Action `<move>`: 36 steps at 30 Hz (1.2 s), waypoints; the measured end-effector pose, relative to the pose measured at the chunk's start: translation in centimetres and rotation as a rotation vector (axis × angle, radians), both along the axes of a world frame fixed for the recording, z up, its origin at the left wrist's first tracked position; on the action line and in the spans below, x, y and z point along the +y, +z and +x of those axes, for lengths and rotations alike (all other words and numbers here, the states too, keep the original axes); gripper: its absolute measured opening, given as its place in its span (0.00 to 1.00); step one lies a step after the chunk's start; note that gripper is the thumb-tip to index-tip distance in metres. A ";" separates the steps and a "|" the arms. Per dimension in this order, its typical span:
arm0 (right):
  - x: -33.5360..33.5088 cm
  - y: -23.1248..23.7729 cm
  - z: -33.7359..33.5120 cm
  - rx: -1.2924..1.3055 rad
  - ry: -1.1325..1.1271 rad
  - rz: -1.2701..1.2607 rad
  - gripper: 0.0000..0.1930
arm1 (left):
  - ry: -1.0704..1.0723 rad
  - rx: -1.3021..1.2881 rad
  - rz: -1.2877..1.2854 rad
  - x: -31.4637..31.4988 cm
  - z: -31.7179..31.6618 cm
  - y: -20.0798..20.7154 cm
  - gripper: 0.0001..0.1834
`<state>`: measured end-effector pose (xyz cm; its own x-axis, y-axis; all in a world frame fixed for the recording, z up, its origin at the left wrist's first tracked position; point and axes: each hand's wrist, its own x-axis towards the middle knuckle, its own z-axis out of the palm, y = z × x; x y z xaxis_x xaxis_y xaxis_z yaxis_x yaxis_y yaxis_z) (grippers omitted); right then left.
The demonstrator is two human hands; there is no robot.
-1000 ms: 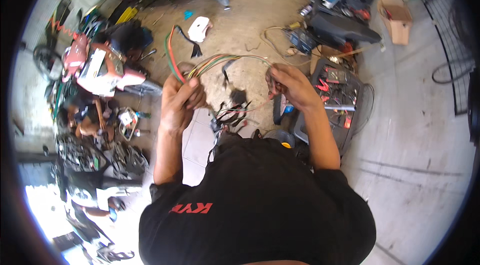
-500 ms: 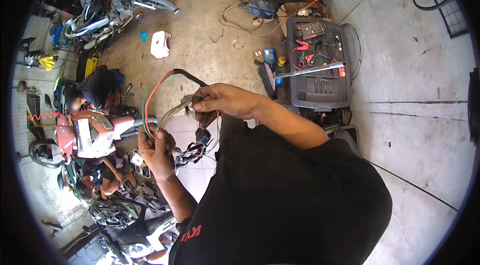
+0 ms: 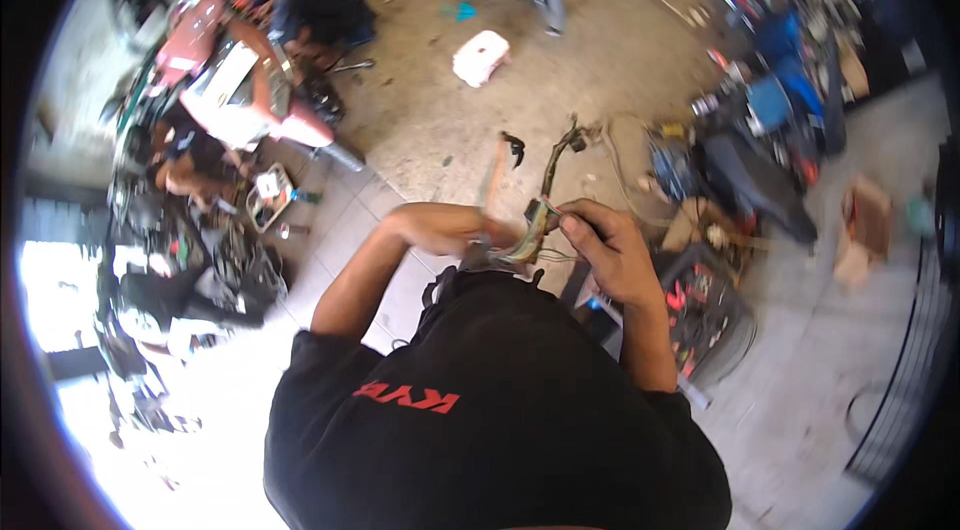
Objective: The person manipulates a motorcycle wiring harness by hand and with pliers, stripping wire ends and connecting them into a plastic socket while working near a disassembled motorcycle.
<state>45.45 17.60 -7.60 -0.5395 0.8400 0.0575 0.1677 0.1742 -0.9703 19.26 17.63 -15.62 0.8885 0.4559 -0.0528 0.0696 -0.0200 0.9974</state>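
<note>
A wiring harness (image 3: pixel 553 168) stretches up in front of my chest, with a dark taped trunk and loose wires of several colours at its lower end. My left hand (image 3: pixel 445 229), smeared by motion, is closed around some of these wires. Orange and green wires (image 3: pixel 494 180) rise from it to a black end piece (image 3: pixel 514 150). On the other side of the bundle, my right hand (image 3: pixel 612 248) pinches a thin wire between thumb and forefinger. A dark connector beside that pinch is partly hidden.
A white plastic part (image 3: pixel 481 58) lies on the floor ahead. At left are a red and white motorcycle (image 3: pixel 235 95) and crouching people. A black case (image 3: pixel 715 315) with red clamps stands at right, below a dark motorcycle seat (image 3: pixel 760 180).
My view and body have turned, so the surroundings have swung round. The harness now stands upright between my hands, with the orange and green wires pointing away from me rather than looped.
</note>
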 end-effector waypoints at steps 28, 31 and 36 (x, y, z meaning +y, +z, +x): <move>41.5 -4.5 -24.7 -0.113 0.963 0.077 0.16 | 1.515 -0.200 -0.240 21.7 -9.2 3.7 0.19; 43.7 -6.2 -29.1 0.014 1.080 0.014 0.20 | 1.569 -0.104 -0.237 22.2 -12.5 5.2 0.21; 45.2 -8.6 -37.8 0.148 1.154 -0.138 0.21 | 1.775 -0.040 -0.195 22.6 -18.6 5.8 0.23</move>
<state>7.67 62.81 -16.21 -0.9817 -0.1394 0.1299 -0.1367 0.0408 -0.9898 0.69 40.18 -9.83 -0.6103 0.7637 -0.2104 -0.1479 0.1510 0.9774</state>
